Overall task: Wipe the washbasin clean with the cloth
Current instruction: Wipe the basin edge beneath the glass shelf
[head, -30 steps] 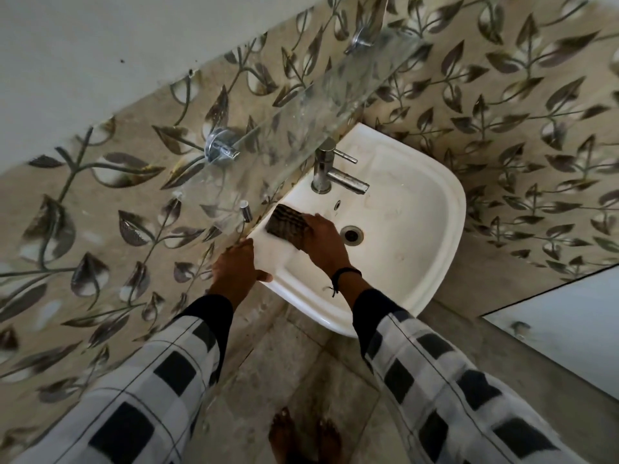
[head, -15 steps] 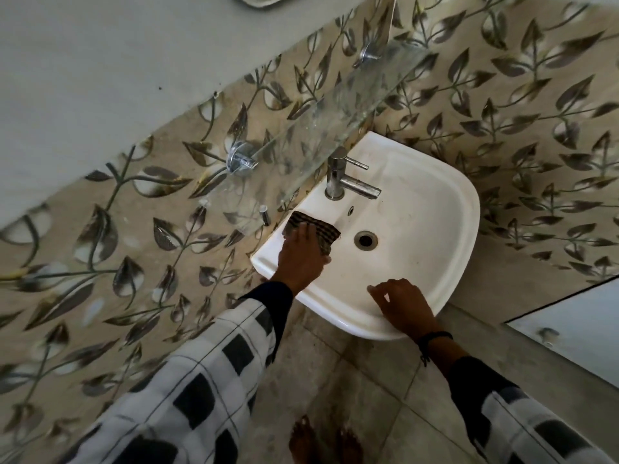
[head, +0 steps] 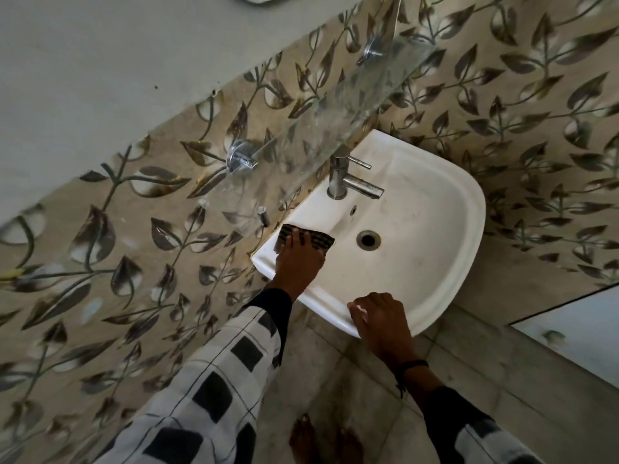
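The white washbasin (head: 418, 229) is fixed to a leaf-patterned tiled wall. A dark checked cloth (head: 321, 242) lies on its near left corner. My left hand (head: 298, 262) presses down on the cloth with its fingers laid over it, hiding most of it. My right hand (head: 382, 319) holds the basin's front rim, fingers bent over the edge. A black band is on that wrist. The bowl looks dull with faint smudges.
A chrome tap (head: 341, 182) stands at the back of the basin and the drain (head: 368, 239) lies in the bowl's middle. A glass shelf (head: 335, 122) juts out just above the tap. My bare feet (head: 325, 440) stand on floor tiles below. A white panel (head: 586, 329) is at right.
The cloth passed from my right hand to my left hand. The right hand moved off the cloth down to the front rim. The left hand left the basin's edge and now presses the cloth.
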The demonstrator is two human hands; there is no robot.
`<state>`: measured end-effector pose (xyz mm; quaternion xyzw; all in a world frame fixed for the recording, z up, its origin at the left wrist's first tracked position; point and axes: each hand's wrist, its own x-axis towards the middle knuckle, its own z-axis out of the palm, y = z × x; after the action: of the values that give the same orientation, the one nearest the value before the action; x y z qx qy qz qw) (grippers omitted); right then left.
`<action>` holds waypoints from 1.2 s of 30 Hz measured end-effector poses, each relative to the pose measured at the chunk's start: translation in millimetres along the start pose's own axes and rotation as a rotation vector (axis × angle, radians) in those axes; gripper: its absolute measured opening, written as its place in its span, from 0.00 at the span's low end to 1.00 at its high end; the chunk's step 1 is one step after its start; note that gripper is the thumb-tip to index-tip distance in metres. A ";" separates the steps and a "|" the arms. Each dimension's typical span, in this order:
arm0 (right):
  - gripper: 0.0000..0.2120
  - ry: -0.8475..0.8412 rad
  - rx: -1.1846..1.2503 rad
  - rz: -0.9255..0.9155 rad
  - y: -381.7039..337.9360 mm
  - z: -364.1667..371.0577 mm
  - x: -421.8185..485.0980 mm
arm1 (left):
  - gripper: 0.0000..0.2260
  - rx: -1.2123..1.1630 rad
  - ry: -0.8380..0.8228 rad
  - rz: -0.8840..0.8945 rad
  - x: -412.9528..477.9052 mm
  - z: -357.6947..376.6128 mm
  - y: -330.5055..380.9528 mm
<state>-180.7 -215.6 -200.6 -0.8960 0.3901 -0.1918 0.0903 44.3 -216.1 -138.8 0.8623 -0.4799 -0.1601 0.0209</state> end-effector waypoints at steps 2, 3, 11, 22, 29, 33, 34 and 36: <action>0.15 -0.053 -0.051 -0.029 0.2 4.2 -4.8 | 0.28 0.003 -0.020 -0.027 -1.8 1.7 -5.2; 0.14 -0.060 -0.053 -0.028 0.1 5.7 -6.4 | 0.28 0.029 -0.018 -0.020 -1.3 2.9 -7.8; 0.15 -0.025 0.048 0.064 0.2 6.7 -5.8 | 0.28 0.096 0.011 0.035 9.8 -2.3 -13.4; 0.17 0.014 0.106 0.070 -1.3 7.6 -6.3 | 0.29 0.077 0.028 -0.115 -26.6 6.7 -26.3; 0.18 0.026 0.150 0.078 -0.2 3.9 -5.6 | 0.29 0.103 0.048 -0.057 -21.6 12.8 -39.7; 0.17 0.021 0.169 0.067 0.7 3.5 -7.1 | 0.28 0.125 0.038 -0.096 -35.9 21.9 -47.2; 0.17 0.021 0.177 0.072 0.6 3.3 -7.3 | 0.27 0.130 0.038 -0.102 -37.6 22.6 -47.2; 0.18 0.033 0.190 0.084 -0.6 2.2 -7.3 | 0.28 0.113 0.012 -0.122 -37.4 18.1 -42.8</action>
<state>-184.0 -209.9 -204.5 -0.8630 0.4089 -0.2387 0.1762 55.8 -159.8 -154.5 0.8908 -0.4345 -0.1286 -0.0350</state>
